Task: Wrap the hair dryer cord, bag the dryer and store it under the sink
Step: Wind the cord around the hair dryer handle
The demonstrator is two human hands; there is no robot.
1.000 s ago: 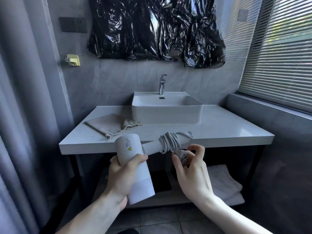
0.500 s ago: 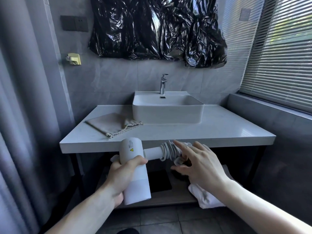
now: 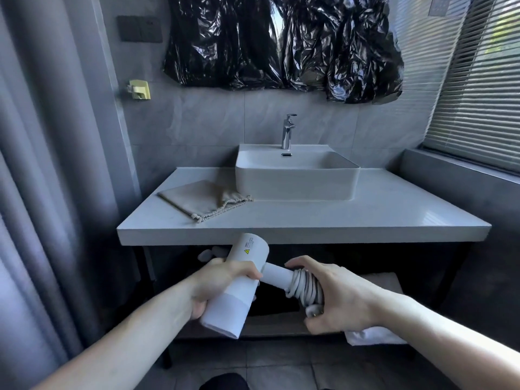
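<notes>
I hold a white hair dryer (image 3: 242, 280) in front of the counter's front edge, its barrel tilted and its handle pointing right. My left hand (image 3: 218, 285) grips the barrel. The white cord (image 3: 305, 287) is coiled around the end of the handle, and my right hand (image 3: 336, 298) is closed around that coil, with the plug end showing under my fingers. A beige drawstring bag (image 3: 202, 198) lies flat on the grey countertop (image 3: 365, 212), left of the white basin (image 3: 295, 175). Below the counter is an open dark shelf (image 3: 270, 325).
A chrome tap (image 3: 287, 130) stands behind the basin. Folded white towels (image 3: 377, 334) lie on the lower shelf at the right. Black plastic sheeting (image 3: 281, 40) covers the wall above. A curtain (image 3: 42, 192) hangs at the left, window blinds (image 3: 478, 80) at the right.
The dryer has dropped lower, below the counter edge, with its handle now tilted down to the right. My right hand went from touching the coil with spread fingers to closing around it.
</notes>
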